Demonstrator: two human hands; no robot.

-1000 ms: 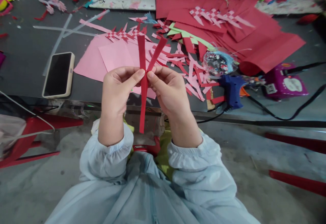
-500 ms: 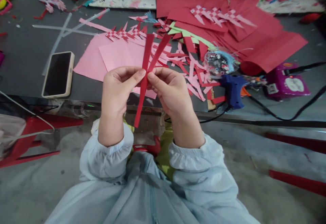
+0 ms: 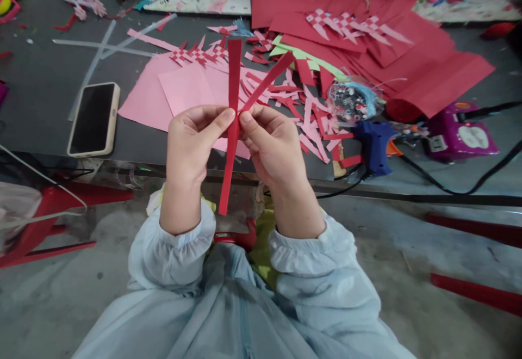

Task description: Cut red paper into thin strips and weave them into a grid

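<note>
My left hand [image 3: 188, 138] pinches a long red paper strip [image 3: 234, 73] between thumb and fingers near its middle. The strip stands almost upright, its lower end hanging below my hands. In my right hand [image 3: 274, 141], thumb and fingertips close on a second red paper strip [image 3: 269, 80], which slants up to the right. Both strips meet between my thumbs; whether they are joined there I cannot tell. Behind my hands lie pink paper sheets [image 3: 142, 95] and woven red-and-pink paper fish [image 3: 198, 55]. Pink and red paper scraps [image 3: 312, 117] are scattered beyond my right hand.
A phone [image 3: 93, 119] lies left on the dark table. To the right are a blue glue gun [image 3: 373, 147], its black cord, a purple box [image 3: 460, 133] and a bag of beads [image 3: 353, 100]. Red paper sheets [image 3: 444, 70] are piled at the back right. Glue sticks [image 3: 92, 70] lie crossed at left.
The right-hand strip has swung further out to the right, widening the angle between the strips. The left-hand strip has turned more upright. Both hands keep their pinch.
</note>
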